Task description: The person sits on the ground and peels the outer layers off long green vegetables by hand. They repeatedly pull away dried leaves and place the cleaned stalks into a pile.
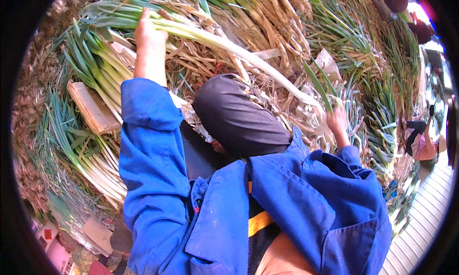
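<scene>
One long Welsh onion (229,49) stretches across my knees, its green leaves at the left and its white root end at the right. My left hand (148,33) grips it around the green part. Over at the right, my right hand (337,121) is closed on a green leaf strip (317,85) beside the root end, where pale loose skin (313,111) hangs. Whether that strip is still joined to the onion, I cannot tell. A bundle of trimmed onions (107,68) lies left of my forearm, across a wood block (94,108).
More white-stalked onions (96,171) lie at the lower left. Untrimmed onions with dry brown leaves (279,20) are heaped ahead, and further green piles (380,120) line the right. A person (421,138) is at the far right. Peeled skins litter the ground around my knee (236,117).
</scene>
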Tool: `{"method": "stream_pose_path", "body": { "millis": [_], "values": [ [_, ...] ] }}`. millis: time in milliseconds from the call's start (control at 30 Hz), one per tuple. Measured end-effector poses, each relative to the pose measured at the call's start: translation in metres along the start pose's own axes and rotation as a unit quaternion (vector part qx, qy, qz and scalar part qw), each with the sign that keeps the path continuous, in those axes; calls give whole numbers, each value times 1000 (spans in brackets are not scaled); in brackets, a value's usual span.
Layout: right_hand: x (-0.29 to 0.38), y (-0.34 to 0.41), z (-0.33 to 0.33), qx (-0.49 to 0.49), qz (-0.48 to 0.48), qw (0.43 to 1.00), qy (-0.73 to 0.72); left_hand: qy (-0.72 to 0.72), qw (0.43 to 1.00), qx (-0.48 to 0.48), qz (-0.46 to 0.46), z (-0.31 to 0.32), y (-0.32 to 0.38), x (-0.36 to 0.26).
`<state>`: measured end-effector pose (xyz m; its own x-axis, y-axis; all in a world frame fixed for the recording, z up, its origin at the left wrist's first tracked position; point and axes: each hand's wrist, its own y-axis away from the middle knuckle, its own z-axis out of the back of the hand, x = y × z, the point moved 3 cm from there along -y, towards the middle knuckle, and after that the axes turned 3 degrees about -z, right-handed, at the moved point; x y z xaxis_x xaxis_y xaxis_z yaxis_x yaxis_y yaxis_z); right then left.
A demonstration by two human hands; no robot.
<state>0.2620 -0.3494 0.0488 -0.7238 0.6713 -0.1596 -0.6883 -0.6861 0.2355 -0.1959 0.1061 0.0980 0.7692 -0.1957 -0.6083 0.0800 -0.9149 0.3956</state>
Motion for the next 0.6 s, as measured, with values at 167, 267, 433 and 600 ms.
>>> {"method": "stream_pose_path", "body": {
  "millis": [167,267,433,600],
  "values": [
    [152,12,73,162,209,794,-548,-49,998,-32,18,13,-14,-22],
    [171,25,75,232,250,844,-414,-81,994,-66,28,11,-6,-40],
    [226,38,104,460,191,663,-559,-62,992,81,73,-21,36,-14],
    [279,37,112,477,174,615,-604,-125,989,1,84,-29,51,32]
  ]
}}
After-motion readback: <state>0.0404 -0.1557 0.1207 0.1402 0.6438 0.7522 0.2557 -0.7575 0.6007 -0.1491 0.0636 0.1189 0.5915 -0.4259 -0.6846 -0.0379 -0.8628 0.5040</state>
